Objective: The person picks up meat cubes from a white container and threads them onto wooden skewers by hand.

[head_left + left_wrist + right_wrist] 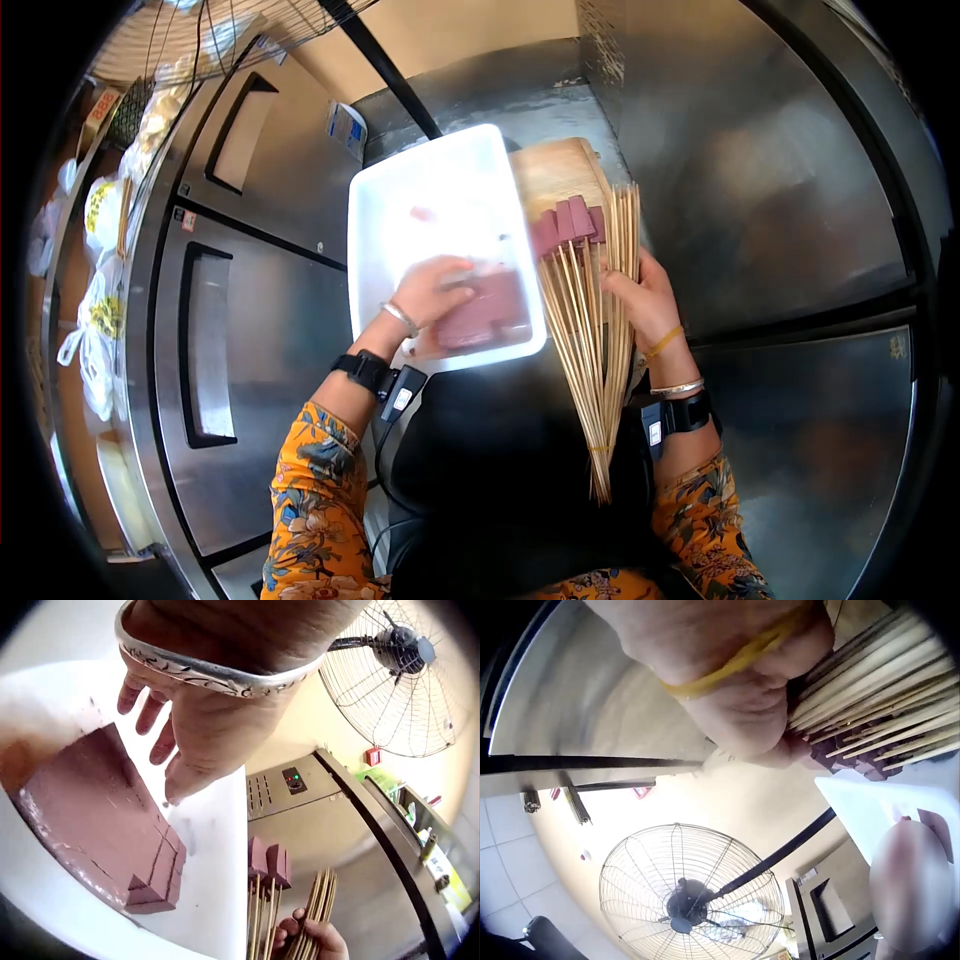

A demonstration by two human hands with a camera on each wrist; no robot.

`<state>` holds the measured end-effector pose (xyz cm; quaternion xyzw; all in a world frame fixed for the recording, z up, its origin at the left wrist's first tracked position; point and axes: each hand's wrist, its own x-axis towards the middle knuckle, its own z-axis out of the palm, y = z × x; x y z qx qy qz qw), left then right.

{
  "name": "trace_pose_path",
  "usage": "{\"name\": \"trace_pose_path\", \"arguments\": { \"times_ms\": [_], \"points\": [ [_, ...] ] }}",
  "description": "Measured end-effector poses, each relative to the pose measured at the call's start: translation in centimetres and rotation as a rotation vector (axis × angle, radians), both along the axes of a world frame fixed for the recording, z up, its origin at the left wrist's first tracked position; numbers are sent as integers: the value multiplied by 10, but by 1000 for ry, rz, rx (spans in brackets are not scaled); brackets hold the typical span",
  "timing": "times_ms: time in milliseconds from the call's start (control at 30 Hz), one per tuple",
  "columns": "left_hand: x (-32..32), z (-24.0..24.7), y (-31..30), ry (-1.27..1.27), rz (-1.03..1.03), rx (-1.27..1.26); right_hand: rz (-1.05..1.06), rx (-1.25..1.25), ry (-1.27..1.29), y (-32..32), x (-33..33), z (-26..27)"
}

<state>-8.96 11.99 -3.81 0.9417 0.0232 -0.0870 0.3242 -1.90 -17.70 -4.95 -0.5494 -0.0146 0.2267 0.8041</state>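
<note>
My left hand (432, 290) reaches into a white plastic tub (375, 215), fingers loosely extended beside a smooth, brownish-pink cut block (490, 310). In the left wrist view, the fingertips of this hand (202, 735) hang next to the block (97, 817), whose near corner is sliced into pieces; nothing shows between them. My right hand (645, 300) grips a bundle of thin bamboo skewers (622, 230) with thumb and fingers. Beside that bundle, several skewers with brownish-pink pieces (578, 218) on their ends fan out over the board, their bare ends converging toward my lap.
A wooden board (555, 165) lies right of the tub, partly under the skewered pieces. Steel cabinets stand at the left (270, 330) and right (770, 150). A caged fan (690, 900) is mounted overhead. Plastic bags (100, 320) sit along the far left.
</note>
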Motion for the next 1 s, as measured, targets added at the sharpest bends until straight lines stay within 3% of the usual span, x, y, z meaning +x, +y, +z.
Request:
{"name": "trace_pose_path", "arguments": {
  "times_ms": [67,167,567,867,1000],
  "points": [
    [9,1,-13,-89,-269,80,10,13,33,1,-2,7],
    [14,-3,-41,-80,-321,289,1,17,15,4,-3,12],
    [27,2,-71,199,-225,397,9,24,4,3,-2,7],
    [34,7,-66,260,-108,199,-3,-8,-13,3,-1,4],
    [35,3,-64,219,-157,192,0,-7,-10,3,-1,4]
  ]
}}
